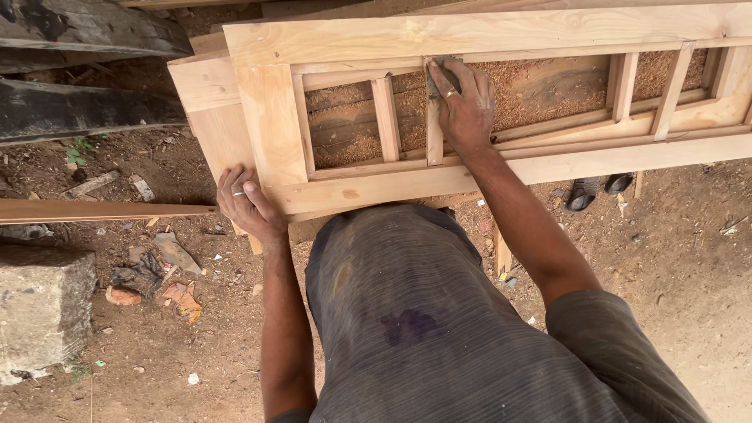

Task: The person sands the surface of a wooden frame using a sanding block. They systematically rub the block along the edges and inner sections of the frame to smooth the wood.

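Right hand (464,102) reaches forward, pressing sandpaper (440,77) under flat fingers onto the wooden frame (407,37); left hand (247,202) grips its near corner.

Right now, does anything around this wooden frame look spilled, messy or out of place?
Sawdust lies heaped on the boards under the wooden frame, showing through its openings. Scraps and torn litter are strewn over the dirt ground, and a pair of sandals sits beneath the frame's edge.
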